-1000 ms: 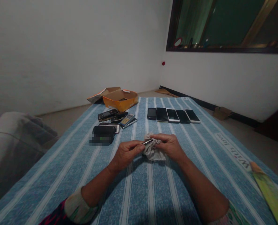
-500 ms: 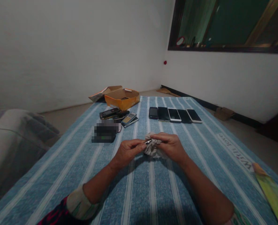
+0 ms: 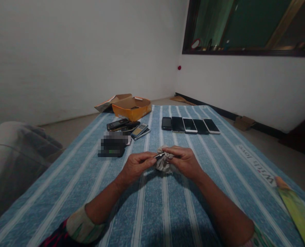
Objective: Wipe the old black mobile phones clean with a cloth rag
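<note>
Pinching one end of a slim, shiny-edged device (image 3: 159,156), probably a phone, in the left hand (image 3: 137,165); clutching a crumpled pale cloth (image 3: 164,167) around its far end in the right hand (image 3: 186,162). Held slightly below mid-frame. Likely light, stiff, slick, somewhat fragile; best gripped by the narrow edges, lightly.

- Open orange cardboard box (image 3: 131,112): on blue-and-white striped fabric (image 3: 153,209), far left;
- heap of oblong multicoloured phones (image 3: 140,130): before box;
- row of five flat black-and-white phones (image 3: 190,125): right of heap;
- crumpled whitish cloth (image 3: 164,167): nearer, between left hand (image 3: 136,166) and right hand (image 3: 185,160).
</note>
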A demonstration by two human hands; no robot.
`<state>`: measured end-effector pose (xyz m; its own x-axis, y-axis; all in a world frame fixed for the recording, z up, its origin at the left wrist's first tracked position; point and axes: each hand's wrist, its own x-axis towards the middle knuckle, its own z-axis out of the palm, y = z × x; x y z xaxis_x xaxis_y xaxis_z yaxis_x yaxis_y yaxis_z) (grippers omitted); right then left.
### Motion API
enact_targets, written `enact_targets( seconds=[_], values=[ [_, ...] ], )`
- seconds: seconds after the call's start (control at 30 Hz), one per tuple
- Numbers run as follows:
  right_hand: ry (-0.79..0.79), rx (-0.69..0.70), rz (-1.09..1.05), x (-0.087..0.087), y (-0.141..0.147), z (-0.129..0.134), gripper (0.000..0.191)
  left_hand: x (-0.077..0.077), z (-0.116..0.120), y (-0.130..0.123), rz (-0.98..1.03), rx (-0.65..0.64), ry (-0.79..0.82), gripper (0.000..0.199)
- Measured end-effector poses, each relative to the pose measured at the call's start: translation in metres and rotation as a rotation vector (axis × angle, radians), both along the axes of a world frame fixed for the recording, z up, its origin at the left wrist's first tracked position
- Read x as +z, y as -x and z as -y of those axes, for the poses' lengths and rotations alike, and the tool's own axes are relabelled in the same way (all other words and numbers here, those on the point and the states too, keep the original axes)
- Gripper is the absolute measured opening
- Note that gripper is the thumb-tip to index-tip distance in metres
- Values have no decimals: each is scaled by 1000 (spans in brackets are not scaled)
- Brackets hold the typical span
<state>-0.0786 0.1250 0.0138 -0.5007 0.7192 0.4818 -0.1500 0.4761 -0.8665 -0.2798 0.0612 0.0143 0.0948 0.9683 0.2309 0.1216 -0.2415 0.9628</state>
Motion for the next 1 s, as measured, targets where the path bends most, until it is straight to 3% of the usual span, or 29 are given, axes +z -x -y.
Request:
enact_targets(
  seconds=[0.3, 0.47, 0.73, 1.0],
  values=[
    [239, 26, 35, -17, -1, -8, 33, 0, -1, 1, 29, -7, -9, 24],
    [240, -5, 62, -18, 0, -7, 35, 1, -2, 1, 19, 3, -7, 26],
    [162, -56, -32, 7, 3, 7, 40, 1, -1, -1, 35, -5, 4, 28],
    [248, -32, 26, -6, 0, -4, 47, 6, 1, -4, 34, 0, 33, 29]
  ],
)
